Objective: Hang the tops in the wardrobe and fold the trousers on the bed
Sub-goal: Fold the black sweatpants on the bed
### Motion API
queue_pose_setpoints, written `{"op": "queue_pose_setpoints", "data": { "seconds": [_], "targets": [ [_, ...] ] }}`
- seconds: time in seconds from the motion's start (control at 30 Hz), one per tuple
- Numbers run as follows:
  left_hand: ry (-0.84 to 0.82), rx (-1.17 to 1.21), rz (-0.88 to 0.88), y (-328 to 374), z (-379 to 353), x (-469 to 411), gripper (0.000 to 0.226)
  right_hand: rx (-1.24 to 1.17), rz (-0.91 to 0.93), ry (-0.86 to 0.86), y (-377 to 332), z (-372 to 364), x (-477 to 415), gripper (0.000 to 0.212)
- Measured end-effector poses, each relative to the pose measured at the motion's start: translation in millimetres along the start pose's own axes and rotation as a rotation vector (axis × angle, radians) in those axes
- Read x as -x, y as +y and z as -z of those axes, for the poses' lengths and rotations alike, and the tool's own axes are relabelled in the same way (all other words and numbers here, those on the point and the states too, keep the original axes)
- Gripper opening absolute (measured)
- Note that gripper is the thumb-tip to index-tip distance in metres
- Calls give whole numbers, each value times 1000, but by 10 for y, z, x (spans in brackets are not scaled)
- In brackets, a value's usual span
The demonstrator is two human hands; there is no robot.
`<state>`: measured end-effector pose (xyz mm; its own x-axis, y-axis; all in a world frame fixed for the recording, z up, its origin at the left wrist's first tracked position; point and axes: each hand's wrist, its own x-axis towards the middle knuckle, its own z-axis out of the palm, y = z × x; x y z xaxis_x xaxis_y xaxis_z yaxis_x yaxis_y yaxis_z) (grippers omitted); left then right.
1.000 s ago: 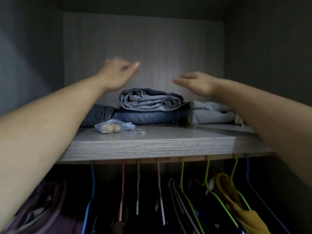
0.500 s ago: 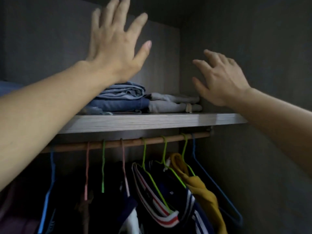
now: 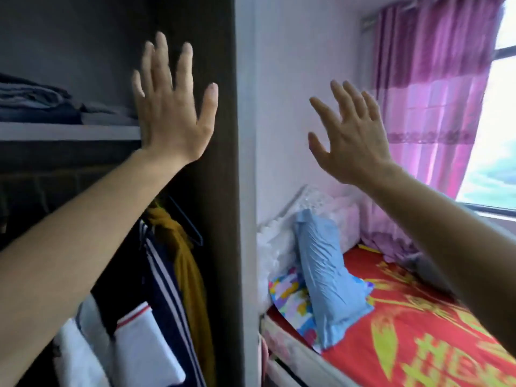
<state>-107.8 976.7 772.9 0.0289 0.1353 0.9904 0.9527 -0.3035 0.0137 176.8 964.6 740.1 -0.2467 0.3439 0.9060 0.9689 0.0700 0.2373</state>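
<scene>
My left hand (image 3: 170,107) is raised with fingers spread, empty, in front of the wardrobe's right side panel (image 3: 223,191). My right hand (image 3: 351,138) is also raised and spread, empty, in front of the pale wall above the bed (image 3: 418,331). Folded trousers (image 3: 36,101) lie stacked on the wardrobe shelf (image 3: 69,132) at the left. Below the shelf hang tops: a mustard one (image 3: 187,269), a navy striped one (image 3: 162,289) and a white one (image 3: 139,344).
The bed has a red and yellow cover, with a light blue pillow (image 3: 326,277) leaning at its head. A grey garment (image 3: 427,266) lies near the window. Pink curtains (image 3: 435,93) hang by the bright window at the right.
The view has swung right from the wardrobe shelf toward the bed. Both hands have drawn back from the folded trousers and stay raised, spread and empty.
</scene>
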Motion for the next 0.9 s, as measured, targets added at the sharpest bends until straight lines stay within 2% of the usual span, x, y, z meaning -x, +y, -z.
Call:
{"op": "queue_pose_setpoints", "data": {
  "seconds": [0.1,0.23,0.43,0.6,0.73,0.9],
  "targets": [
    [-104,135,32,1022,-377,476,67,92,-99,-176,868,156,829,65],
    [-322,315,9,2412,-833,1054,68,257,-238,-372,1964,443,1806,71],
    [-474,562,-159,4188,-1354,1858,69,415,-432,-458,3229,909,3240,72],
    [-623,719,-319,5613,-1846,2606,71,545,-594,-699,4062,1099,4440,72],
    [-741,856,-415,6778,-2237,3095,71,627,-693,-840,4770,1184,5092,72],
    [-940,905,-555,8158,-2756,3350,70,705,-898,-946,5650,1394,5586,73]
  ]
}}
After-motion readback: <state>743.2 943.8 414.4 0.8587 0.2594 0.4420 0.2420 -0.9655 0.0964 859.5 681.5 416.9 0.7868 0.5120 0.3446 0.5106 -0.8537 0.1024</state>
